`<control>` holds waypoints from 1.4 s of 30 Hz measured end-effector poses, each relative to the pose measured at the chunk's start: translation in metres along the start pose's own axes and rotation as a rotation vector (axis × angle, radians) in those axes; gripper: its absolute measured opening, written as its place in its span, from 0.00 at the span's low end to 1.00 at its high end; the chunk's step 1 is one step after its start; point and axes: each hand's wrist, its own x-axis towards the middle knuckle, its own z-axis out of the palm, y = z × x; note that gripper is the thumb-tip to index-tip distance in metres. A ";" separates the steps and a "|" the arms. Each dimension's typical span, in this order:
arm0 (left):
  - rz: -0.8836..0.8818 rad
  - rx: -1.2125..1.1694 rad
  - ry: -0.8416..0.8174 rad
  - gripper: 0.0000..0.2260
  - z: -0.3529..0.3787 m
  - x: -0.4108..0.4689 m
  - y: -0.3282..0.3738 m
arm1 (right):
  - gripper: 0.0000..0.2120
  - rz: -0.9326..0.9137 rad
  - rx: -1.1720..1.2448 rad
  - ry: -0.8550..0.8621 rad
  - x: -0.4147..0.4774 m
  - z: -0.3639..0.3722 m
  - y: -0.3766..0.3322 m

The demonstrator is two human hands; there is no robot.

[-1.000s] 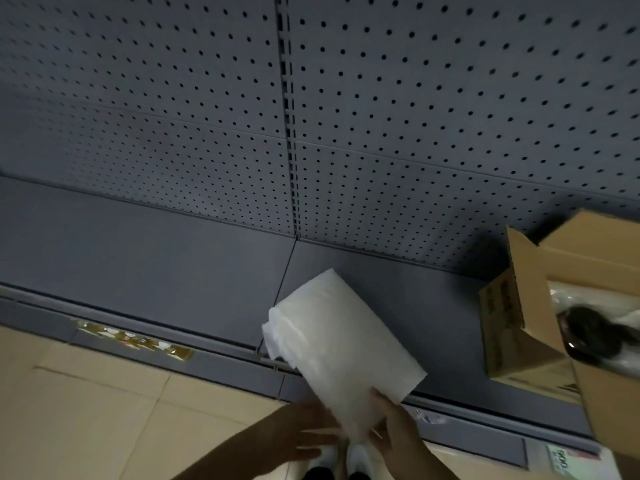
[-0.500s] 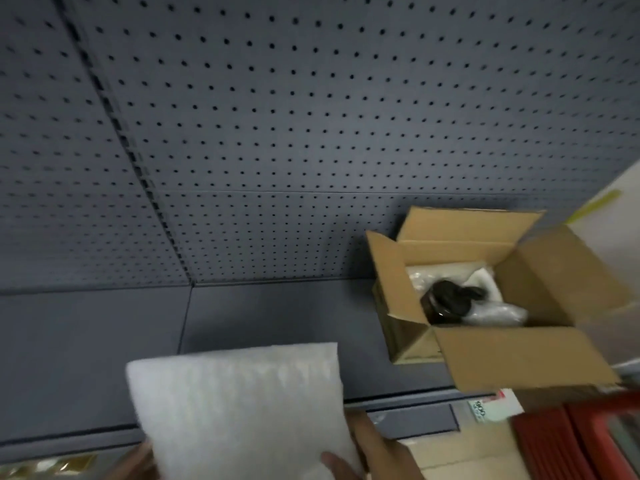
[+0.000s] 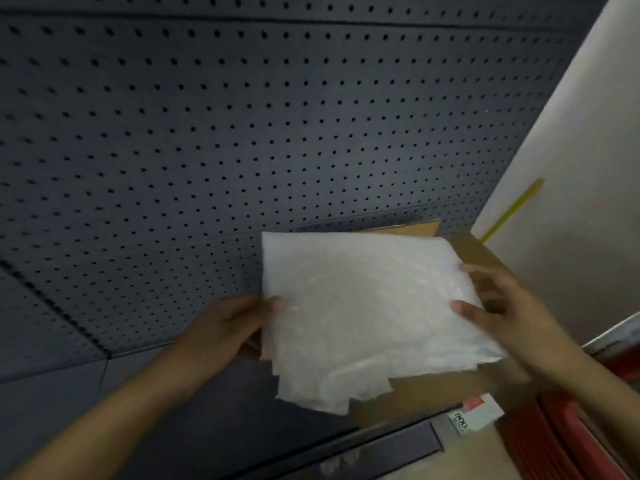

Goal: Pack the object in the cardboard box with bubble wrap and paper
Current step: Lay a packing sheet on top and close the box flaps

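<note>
A white sheet of bubble wrap point(image 3: 360, 313) is spread flat over the open cardboard box point(image 3: 426, 393), covering nearly all of its opening. My left hand point(image 3: 228, 327) grips the sheet's left edge, thumb on top. My right hand point(image 3: 498, 303) pinches the right edge between thumb and fingers. Only the box's near flap, a far flap point(image 3: 415, 228) and a right flap point(image 3: 474, 251) show around the sheet. The object inside the box is hidden under the sheet.
The box stands on a dark grey shelf point(image 3: 104, 403) backed by a pegboard point(image 3: 242, 133). A cream wall point(image 3: 581, 168) rises on the right. A red crate point(image 3: 581, 438) and a white price tag point(image 3: 474, 415) lie below the box.
Both hands carried the bubble wrap from low on the left up and to the right, over the box. The black object seen inside the box is now covered.
</note>
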 end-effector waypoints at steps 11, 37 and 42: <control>0.072 0.909 0.239 0.25 0.099 0.095 0.000 | 0.45 -0.185 -0.690 -0.527 0.138 -0.028 0.124; -0.023 1.476 -0.423 0.48 0.176 0.152 -0.047 | 0.50 -0.408 -0.945 -0.900 0.175 0.050 0.141; -0.033 1.234 -0.499 0.50 0.159 0.147 -0.033 | 0.41 -0.560 -0.967 -0.707 0.158 0.034 0.132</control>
